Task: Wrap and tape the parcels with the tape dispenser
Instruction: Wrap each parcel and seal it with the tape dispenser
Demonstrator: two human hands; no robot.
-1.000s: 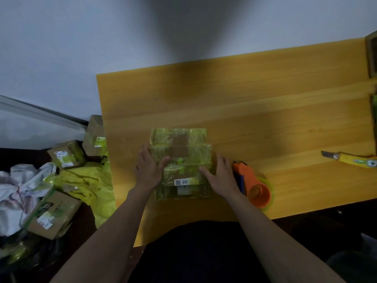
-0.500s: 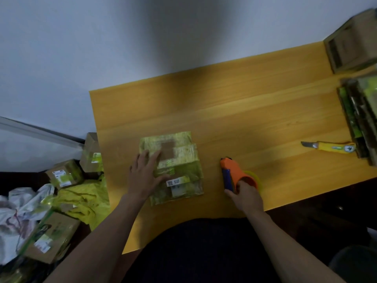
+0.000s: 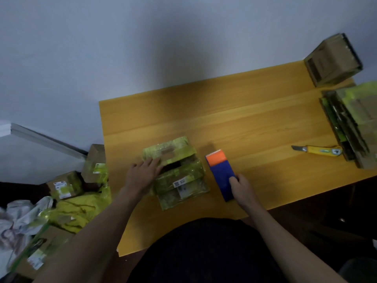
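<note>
One head-worn wide-angle view, looking steeply down and forward from above the person's chest; the tabletop fills the middle, close below, both forearms reaching in from the bottom edge; a wall rises beyond; floor clutter shows at the left; straight edges bend toward the corners

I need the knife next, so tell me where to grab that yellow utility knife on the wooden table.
Take the yellow utility knife by its yellow handle, probably coming from the right hand's side. It lies flat, grey blade pointing left toward the orange-and-blue tape dispenser, so the right end near the stacked parcels is the safer one.
</note>
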